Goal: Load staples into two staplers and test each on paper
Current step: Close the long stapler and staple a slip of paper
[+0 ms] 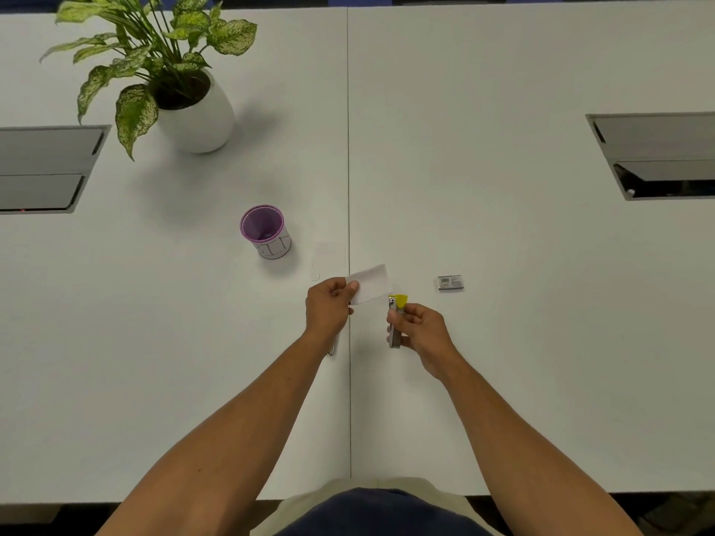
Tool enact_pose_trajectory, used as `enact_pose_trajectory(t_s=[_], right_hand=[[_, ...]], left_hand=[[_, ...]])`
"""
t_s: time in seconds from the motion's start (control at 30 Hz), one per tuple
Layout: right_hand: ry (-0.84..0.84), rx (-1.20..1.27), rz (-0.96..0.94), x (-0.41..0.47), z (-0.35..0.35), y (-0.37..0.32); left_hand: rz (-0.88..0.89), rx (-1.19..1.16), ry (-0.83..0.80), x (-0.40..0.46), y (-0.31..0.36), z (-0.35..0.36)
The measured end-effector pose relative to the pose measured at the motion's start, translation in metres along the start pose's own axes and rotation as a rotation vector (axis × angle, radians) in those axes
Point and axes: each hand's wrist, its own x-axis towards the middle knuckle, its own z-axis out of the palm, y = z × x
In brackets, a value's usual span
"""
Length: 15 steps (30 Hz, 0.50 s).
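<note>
Left hand (327, 307) pinches a paper slip (371, 283); right hand (419, 328) grasps a yellow-tipped stapler (396, 321) just beside it, above the table (503, 226).

Both forearms are bare, with no sleeves, watch or rings showing on the left hand (327, 307) or right hand (423, 334), and below them sit a dark navy top and light khaki trousers.
</note>
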Motion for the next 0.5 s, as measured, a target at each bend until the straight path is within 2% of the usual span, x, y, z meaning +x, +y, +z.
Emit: enact_pose_trajectory(t_s=[0.23,0.5], right_hand=[[-0.046,0.039,0.022,-0.008,0.008,-0.003],[-0.085,0.077,0.031,-0.013,0.011,-0.009]], left_hand=[[0.091,0.045,-0.017,-0.002,0.003,0.001],[0.070,0.046,-0.101,-0.005,-0.005,0.004]])
